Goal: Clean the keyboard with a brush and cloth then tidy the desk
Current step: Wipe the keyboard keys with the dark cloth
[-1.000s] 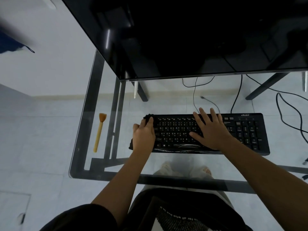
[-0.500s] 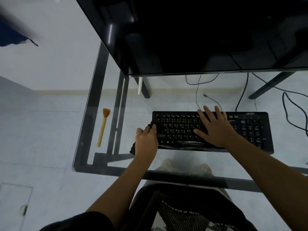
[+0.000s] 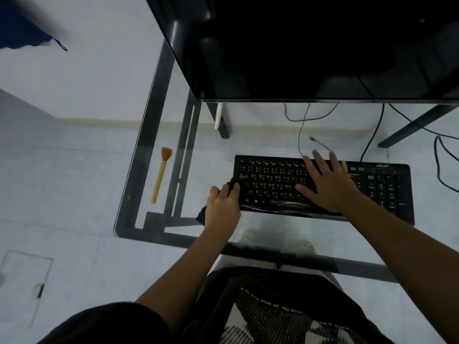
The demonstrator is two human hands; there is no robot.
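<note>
Step in hand, by judgement: cloth wipe of the keyboard (image 3: pixel 273 176), worked at its left end; brush pass presumably over, tidying not yet reached. Left hand (image 3: pixel 222 207): curled round a dark cloth (image 3: pixel 201 216), pressing it against the left end of the key field, a corner of fabric showing beneath the wrist. Right hand (image 3: pixel 327 187): flat, fingers spread and straight, resting on the middle keys, holding nothing, likely steadying the board. Next move, estimated: drag of the cloth rightward along the key rows with light, even pressure; lifting or shifting of the right hand needed to free the keys beneath it, number pad last; care against sliding the board on the smooth glass. Brush (image 3: pixel 160 177): pale wooden handle, orange bristles, laid untouched along the left edge of the glass desk (image 3: pixel 136 170), bristles toward the far edge, well apart from the keyboard. Keyboard: black, full-size, number pad at its right end, white legends, glossy strip along its near side catching light; set roughly parallel to the near edge of the desk, right of centre, just in front of the black monitor (image 3: pixel 298 45). Dust or smears on the keys: too small to tell.
</note>
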